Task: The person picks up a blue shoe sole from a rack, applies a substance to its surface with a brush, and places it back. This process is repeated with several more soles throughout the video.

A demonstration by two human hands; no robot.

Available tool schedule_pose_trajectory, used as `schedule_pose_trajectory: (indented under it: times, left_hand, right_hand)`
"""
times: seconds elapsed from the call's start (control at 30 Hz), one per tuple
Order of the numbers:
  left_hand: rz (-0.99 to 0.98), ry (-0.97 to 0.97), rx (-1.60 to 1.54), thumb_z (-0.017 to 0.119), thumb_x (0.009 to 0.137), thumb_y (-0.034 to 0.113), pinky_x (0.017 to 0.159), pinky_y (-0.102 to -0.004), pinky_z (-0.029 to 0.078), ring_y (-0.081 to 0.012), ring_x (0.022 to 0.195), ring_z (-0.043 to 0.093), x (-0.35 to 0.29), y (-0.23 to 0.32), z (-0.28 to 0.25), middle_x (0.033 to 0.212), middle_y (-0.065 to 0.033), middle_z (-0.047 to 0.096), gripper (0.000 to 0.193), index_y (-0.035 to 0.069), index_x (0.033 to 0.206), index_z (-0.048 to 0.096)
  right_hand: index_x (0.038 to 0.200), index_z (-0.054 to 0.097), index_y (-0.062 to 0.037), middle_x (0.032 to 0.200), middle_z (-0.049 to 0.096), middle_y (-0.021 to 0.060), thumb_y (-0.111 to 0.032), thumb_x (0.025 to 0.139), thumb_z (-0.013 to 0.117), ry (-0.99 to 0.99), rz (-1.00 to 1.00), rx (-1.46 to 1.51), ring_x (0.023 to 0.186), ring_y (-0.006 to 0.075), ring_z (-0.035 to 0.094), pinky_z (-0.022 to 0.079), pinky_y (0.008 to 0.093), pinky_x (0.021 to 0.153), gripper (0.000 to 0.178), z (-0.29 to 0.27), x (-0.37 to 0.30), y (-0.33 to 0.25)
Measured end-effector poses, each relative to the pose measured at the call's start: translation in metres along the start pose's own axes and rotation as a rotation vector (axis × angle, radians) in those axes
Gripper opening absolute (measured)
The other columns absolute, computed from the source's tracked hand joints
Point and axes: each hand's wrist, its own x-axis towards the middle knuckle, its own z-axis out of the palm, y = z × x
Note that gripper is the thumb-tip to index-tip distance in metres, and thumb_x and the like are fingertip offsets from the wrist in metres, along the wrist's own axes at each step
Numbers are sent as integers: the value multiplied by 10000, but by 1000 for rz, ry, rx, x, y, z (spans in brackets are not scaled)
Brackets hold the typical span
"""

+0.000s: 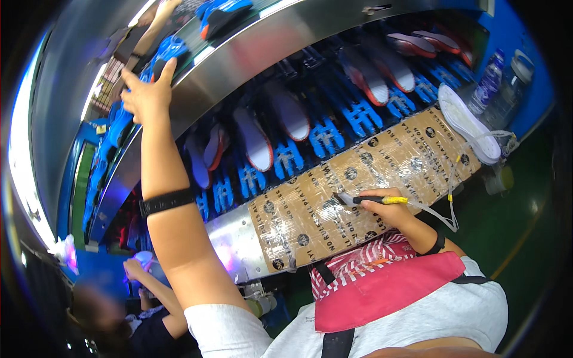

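Note:
My right hand (385,206) is closed round a brush (367,200) with a black and yellow handle, its bristles just above the tape-covered board. A thin clear tube (431,212) runs from the handle's end. At the upper left, my left hand (146,95) stretches out with its fingers spread. It is at a blue shoe (170,51) with a dark patch, standing on the upper shelf; whether the fingertips touch it I cannot tell. Another blue shoe (224,15) with an orange edge stands further right along that shelf.
Several soles (253,140) rest on blue racks (286,158) beneath the curved metal shelf edge (239,45). Brown printed tape covers the board (310,232). At right are a white sole (465,122) and bottles (486,83). A co-worker's hand (136,269) works at lower left.

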Motion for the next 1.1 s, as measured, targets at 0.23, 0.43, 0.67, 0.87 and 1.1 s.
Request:
schedule_pose_trajectory:
  times: [0.23, 0.43, 0.67, 0.87, 1.1]
  left_hand:
    - [345, -56, -153, 518, 807, 568, 974, -454, 355, -368, 1179, 446, 41, -22, 59, 1272, -205, 475, 629, 167, 1290, 481]
    - [447, -234, 128, 583, 793, 475, 894, -411, 438, -339, 1048, 564, 39, 14, 47, 1093, -165, 616, 535, 156, 1221, 556]
    - [316, -170, 383, 583, 801, 427, 894, -423, 435, -330, 1079, 548, 93, -97, 32, 1158, -170, 581, 484, 123, 1178, 578]
    - [202, -126, 443, 588, 817, 403, 885, -397, 433, -330, 1056, 559, 64, -132, -1, 1106, -184, 603, 464, 75, 1146, 583]
    - [608, 651, -282, 588, 851, 114, 800, -350, 451, -252, 889, 561, -43, -129, -45, 1042, -166, 577, 158, -30, 915, 580]
  right_hand:
    - [990, 671, -10, 793, 664, 57, -124, 761, 678, 134, 11, -47, 645, 74, 564, 439, 210, 569, 256, -27, -32, 8]
    - [981, 669, 3, 793, 664, 60, -116, 759, 674, 197, 68, -28, 663, 79, 573, 446, 214, 589, 251, -35, -43, 10]
    - [992, 662, 10, 812, 670, 66, -98, 763, 670, 129, 35, -5, 695, 88, 586, 459, 221, 615, 253, -29, -36, 6]
    - [1001, 660, 4, 814, 667, 63, -96, 777, 660, 27, 47, -48, 692, 81, 582, 460, 223, 618, 246, -24, -21, 5]
    - [1007, 661, -4, 837, 667, 61, -115, 791, 654, -66, 75, -37, 715, 84, 583, 463, 227, 642, 243, -23, -3, -6]
